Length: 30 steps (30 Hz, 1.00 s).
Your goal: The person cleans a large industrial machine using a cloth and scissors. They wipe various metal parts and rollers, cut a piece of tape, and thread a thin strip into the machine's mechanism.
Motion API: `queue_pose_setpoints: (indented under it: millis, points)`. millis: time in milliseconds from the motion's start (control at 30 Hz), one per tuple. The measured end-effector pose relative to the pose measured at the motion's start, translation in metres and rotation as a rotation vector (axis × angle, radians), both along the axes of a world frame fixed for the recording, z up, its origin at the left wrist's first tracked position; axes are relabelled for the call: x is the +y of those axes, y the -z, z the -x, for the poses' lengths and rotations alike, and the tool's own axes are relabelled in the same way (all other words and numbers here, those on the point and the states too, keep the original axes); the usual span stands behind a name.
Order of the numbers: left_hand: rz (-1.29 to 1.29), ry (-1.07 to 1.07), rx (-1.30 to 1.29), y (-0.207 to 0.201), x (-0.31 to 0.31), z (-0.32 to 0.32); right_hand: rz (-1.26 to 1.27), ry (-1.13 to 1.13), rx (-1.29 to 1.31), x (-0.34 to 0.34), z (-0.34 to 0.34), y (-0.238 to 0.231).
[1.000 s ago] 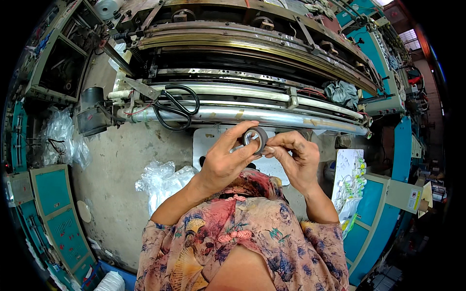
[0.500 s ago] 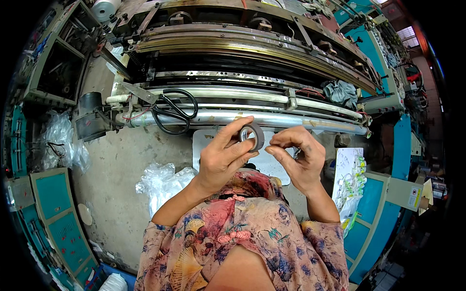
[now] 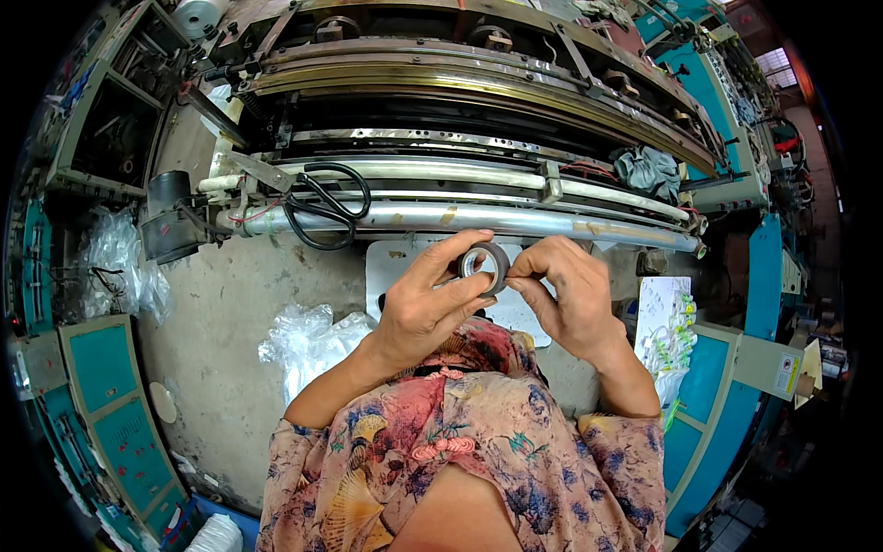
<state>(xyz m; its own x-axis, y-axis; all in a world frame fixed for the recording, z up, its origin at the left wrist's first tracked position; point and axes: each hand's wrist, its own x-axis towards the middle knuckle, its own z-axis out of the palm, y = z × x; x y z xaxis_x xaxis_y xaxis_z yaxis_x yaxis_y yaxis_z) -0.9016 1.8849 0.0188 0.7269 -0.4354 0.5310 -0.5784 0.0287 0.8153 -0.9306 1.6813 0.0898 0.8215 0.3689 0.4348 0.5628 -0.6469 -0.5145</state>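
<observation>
A small roll of dark grey-brown tape [image 3: 500, 268] with a pale core is held up in front of my chest. My left hand [image 3: 432, 293] grips it, the fingers and thumb around its ring. At the roll's right edge, my right hand [image 3: 568, 293] has thumb and forefinger pinched together, touching the tape's outer side. Whether a loose tape end lies in that pinch is too small to make out. Beyond my left hand, scissors with black loop handles [image 3: 324, 210] rest on the machine's rollers, blades pointing left.
Ahead stretches a long machine with a silver roller [image 3: 432, 217] along its near side. A grey cloth [image 3: 647, 173] lies on its right end. Crumpled clear plastic [image 3: 313, 345] sits on the floor at left. Teal cabinets [image 3: 101, 368] flank both sides. A white board [image 3: 664, 304] stands at right.
My right hand has moved left, its pinched fingertips coming up against the tape roll. The roll has turned slightly and shifted a little right in my left hand.
</observation>
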Motion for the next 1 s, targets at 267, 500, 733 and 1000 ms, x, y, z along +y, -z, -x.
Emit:
queue_pose_setpoints:
  millis: [267,500,733,1000]
  points:
    - [-0.050,-0.018,0.098,-0.008,-0.008,0.003,-0.367,0.023,0.416,-0.011,0.011,0.014]
    - [-0.088,-0.045,0.090,0.000,-0.005,-0.002,-0.187,0.075,0.185,-0.015,0.005,0.009]
    - [-0.123,-0.008,0.128,-0.005,-0.008,0.003,-0.125,0.056,0.244,-0.015,0.003,0.012]
    - [-0.306,-0.174,-0.167,-0.015,-0.011,0.003,-0.103,0.054,0.269,-0.023,0.008,0.015]
